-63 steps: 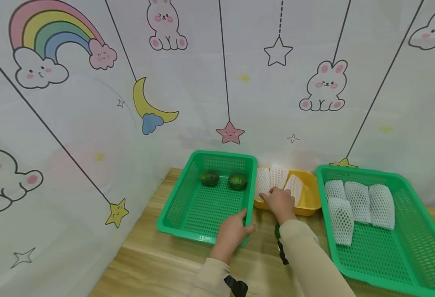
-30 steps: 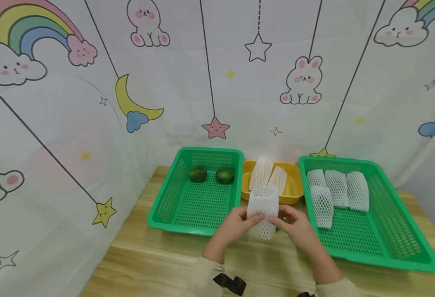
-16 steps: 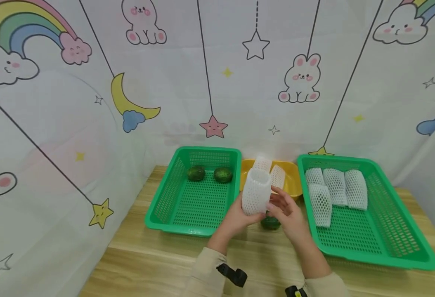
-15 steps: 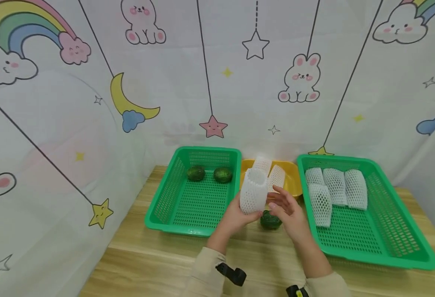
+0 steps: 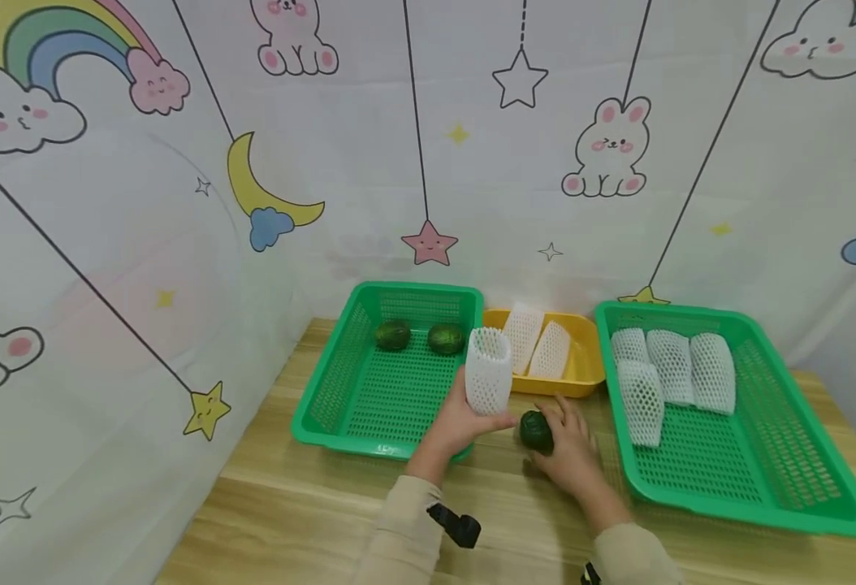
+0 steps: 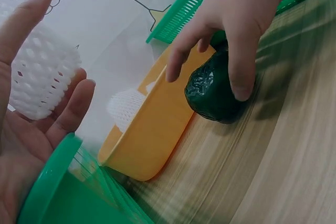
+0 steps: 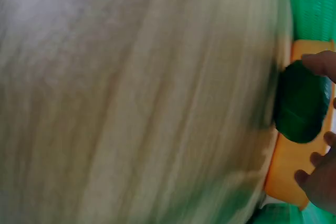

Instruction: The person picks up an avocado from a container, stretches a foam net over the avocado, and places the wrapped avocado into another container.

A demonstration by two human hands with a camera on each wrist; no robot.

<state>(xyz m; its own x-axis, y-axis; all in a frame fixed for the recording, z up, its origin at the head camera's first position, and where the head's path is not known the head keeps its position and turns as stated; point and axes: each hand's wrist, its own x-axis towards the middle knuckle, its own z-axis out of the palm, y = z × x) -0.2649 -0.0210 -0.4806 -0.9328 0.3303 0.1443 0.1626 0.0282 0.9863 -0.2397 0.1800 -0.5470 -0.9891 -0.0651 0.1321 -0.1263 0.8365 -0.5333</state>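
Note:
My left hand (image 5: pixel 455 422) holds a white foam net sleeve (image 5: pixel 489 372) upright, its mesh mouth facing up, beside the left green basket. In the left wrist view the foam sleeve (image 6: pixel 42 72) lies between the raised thumb and the curled fingers. On the table by the yellow tray sits a dark green, shiny avocado (image 5: pixel 536 431). My right hand (image 5: pixel 572 455) reaches round it, thumb at its skin. Both wrist views show some fingers of this right hand (image 6: pixel 239 9) spread a little away from the avocado (image 7: pixel 302 102).
The left green basket (image 5: pixel 399 449) contains two more avocados (image 5: pixel 446 338). Foam sleeves (image 5: pixel 549 351) lie in the yellow tray (image 5: pixel 590 357) at the back. At right, another green basket (image 5: pixel 753 516) holds several sleeve-wrapped pieces (image 5: pixel 640 402). A patterned cloth wall (image 5: pixel 369 162) stands behind.
A foam sleeve came from the yellow tray into both hands, which opened it up. My left hand keeps it and has moved left; my right hand has let go and lowered to the avocado.

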